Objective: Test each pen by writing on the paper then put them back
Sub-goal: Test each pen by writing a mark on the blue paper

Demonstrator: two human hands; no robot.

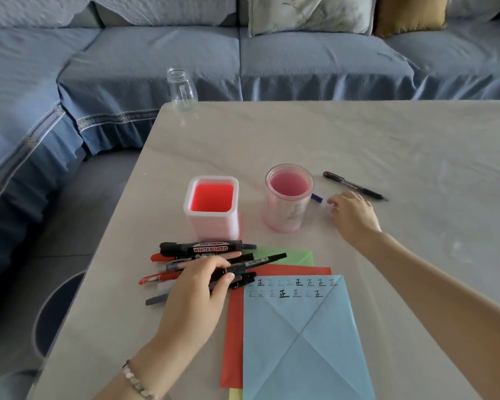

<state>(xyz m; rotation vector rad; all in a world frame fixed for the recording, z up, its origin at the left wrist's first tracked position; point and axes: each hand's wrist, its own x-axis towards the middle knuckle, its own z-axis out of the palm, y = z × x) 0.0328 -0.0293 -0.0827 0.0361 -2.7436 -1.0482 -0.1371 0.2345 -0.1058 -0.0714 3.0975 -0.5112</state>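
Left side: left hand is gripping into the pile of pens, fingers and thumb curling round a thin black marker and what looks like one or two more. Risk there: the pile is lying loose and crossed, so lifting a bunch one-handed is likely dragging the outer ones, e.g. the whiteboard marker, toward the counter edge. The pen tips are also overlapping the top of the blue paper, so any uncapped nib is going to be smearing the rows of test marks.

Middle: square holder and round cup are both standing empty just behind the pile. The cup is looking light, and with the right hand working close beside it, one knock is tipping it.

Right: right hand is reaching in beside the round cup toward a blue-capped pen lying half hidden behind it. The hand is blurring, so I can't tell whether its fingers are already pinching that pen or just curling loosely next to it. The pen is sitting right at the fingertips, between them and the cup wall. Black pen is lying just beyond the knuckles, apart from the hand. It's sitting away from the rest, so it's risking getting skipped.
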